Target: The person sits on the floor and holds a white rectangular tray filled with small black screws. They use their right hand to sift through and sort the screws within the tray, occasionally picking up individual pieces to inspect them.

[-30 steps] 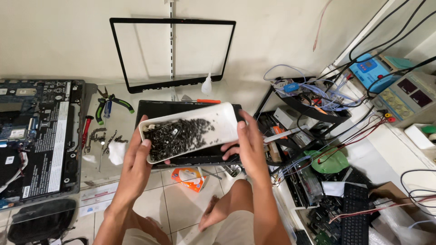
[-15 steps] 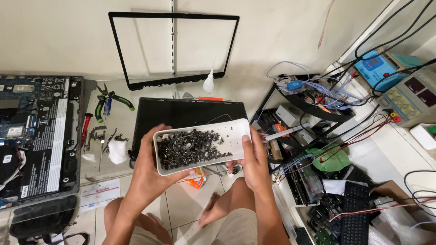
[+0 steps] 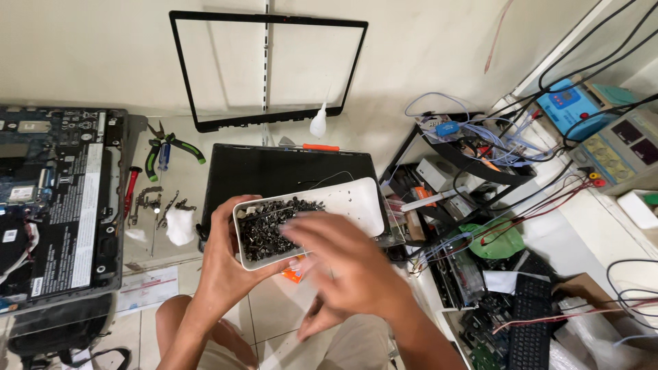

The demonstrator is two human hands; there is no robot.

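Note:
My left hand (image 3: 229,267) grips the left end of a white rectangular tray (image 3: 353,205), held tilted over my lap. A pile of small dark screws (image 3: 271,226) lies heaped at the tray's left end. My right hand (image 3: 343,264) hovers over the tray's near side, blurred, fingers spread toward the screws and holding nothing I can see. Beyond the tray a black laptop panel (image 3: 288,171) lies flat on the tiled floor.
An opened laptop base (image 3: 51,199) lies at left. Pliers (image 3: 171,147), a red screwdriver (image 3: 130,192) and hinges sit beside it. A black screen bezel (image 3: 267,68) leans on the wall. Wired electronics, a power supply (image 3: 617,147) and a keyboard (image 3: 531,322) crowd the right.
My right hand has let go of the tray's right end and moved over the tray toward the screws. The left hand alone now holds the tray, which sits slightly lower.

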